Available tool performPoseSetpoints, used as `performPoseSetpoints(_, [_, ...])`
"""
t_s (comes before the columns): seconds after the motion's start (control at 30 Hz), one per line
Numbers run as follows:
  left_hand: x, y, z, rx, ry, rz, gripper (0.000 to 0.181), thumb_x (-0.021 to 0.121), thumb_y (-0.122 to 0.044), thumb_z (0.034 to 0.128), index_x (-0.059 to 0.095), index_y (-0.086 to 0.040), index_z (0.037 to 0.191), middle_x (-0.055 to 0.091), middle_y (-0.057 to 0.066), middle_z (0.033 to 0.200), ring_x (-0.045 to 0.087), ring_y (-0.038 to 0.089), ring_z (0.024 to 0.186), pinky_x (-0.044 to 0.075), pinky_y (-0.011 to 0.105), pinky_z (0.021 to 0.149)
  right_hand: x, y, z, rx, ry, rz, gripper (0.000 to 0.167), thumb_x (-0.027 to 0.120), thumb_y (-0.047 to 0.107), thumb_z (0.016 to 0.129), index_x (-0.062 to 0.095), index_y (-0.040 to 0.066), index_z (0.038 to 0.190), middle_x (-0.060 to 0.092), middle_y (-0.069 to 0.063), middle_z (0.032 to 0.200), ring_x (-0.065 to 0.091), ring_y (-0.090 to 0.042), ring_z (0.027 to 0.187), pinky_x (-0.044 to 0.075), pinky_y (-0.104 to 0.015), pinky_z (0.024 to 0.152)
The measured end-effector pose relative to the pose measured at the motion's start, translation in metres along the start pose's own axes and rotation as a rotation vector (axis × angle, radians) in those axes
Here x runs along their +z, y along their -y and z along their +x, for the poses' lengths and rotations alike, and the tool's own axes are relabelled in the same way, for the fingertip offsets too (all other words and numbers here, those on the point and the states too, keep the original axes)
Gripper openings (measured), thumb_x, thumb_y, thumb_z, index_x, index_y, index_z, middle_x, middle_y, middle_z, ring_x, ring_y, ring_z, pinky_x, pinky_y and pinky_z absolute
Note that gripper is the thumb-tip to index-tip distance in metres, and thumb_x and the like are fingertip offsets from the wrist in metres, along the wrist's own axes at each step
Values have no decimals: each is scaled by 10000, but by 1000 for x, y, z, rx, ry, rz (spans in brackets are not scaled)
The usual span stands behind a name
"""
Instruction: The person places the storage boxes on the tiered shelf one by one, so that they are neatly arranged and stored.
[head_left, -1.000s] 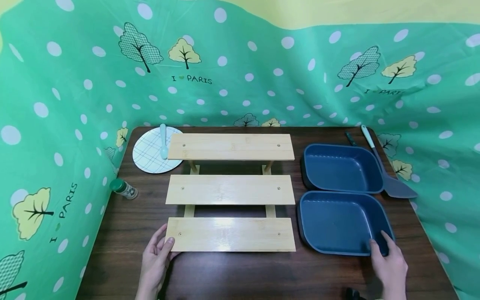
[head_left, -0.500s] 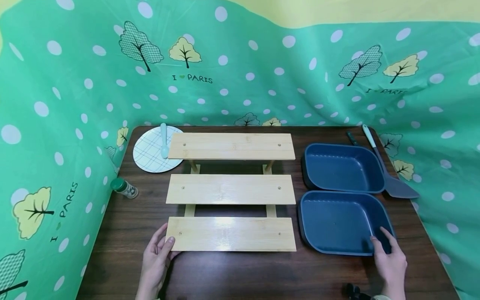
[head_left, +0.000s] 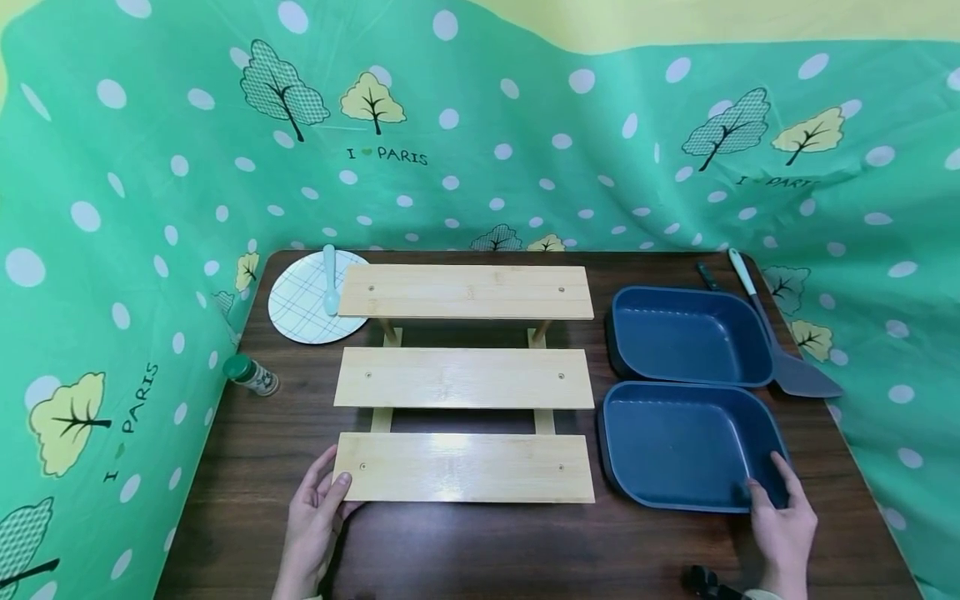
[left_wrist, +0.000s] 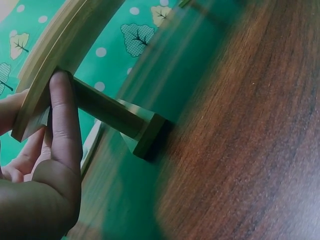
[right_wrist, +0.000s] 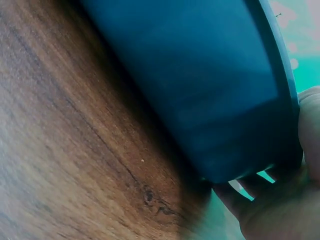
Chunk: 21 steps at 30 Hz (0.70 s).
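Note:
A three-tier wooden step rack (head_left: 465, 468) stands in the middle of the head view. My left hand (head_left: 313, 521) grips the left end of its lowest board, thumb on top and fingers below. In the left wrist view a finger reaches under the board (left_wrist: 55, 55), beside a short post. To the right lies the nearer blue rectangular tub (head_left: 686, 442). My right hand (head_left: 783, 525) holds its near right corner, thumb at the front rim. The right wrist view has the tub's blue side (right_wrist: 210, 90) close up, with the other fingers partly hidden behind the corner.
Another blue tub (head_left: 690, 333) sits directly behind the nearer one. Beside it lies a turner (head_left: 802, 375) with a pale handle. At the back left a white plate (head_left: 300, 304) bears a light-blue spoon (head_left: 330, 279). A green-capped jar (head_left: 251, 375) lies near the table's left edge.
The head view has shifted very slightly. My right index finger has moved a little along the tub's rim; my left hand keeps its hold on the rack.

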<state>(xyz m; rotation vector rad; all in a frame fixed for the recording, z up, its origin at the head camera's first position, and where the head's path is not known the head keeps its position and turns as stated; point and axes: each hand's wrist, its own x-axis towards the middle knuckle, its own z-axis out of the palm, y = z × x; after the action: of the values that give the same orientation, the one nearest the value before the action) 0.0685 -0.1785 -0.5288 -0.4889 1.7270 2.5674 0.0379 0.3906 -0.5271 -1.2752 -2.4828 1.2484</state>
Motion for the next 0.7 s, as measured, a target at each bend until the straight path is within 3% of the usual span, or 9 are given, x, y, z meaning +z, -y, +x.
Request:
performPoseSetpoints(0.17, [0,0,0,-17,-11,12,410,535,-7,1060,405,-106,1436,749,-35,1093,728,84,961,618,212,801,0,1,-1,20,-6,7,625,452,115,1060,246,205,1644,89,-153,1717,59,-393,1577,75,-629,1265])
performPoseSetpoints(0.47, [0,0,0,-13,11,-17,382,524,-2,1063,426,-183,1386,752,-25,1107,734,93,968,618,220,816,-6,7,-8,46,-2,-6,610,429,126,1075,227,212,1643,80,-130,1720,62,-397,1574,98,-634,1259])
performPoseSetpoints(0.7, [-1,1,0,1,23,-33,375,511,6,1065,458,-214,1364,755,-20,1096,735,90,957,619,219,813,-12,11,-13,49,8,4,614,428,143,1069,232,259,1639,84,-68,1720,49,-330,1580,81,-571,1281])
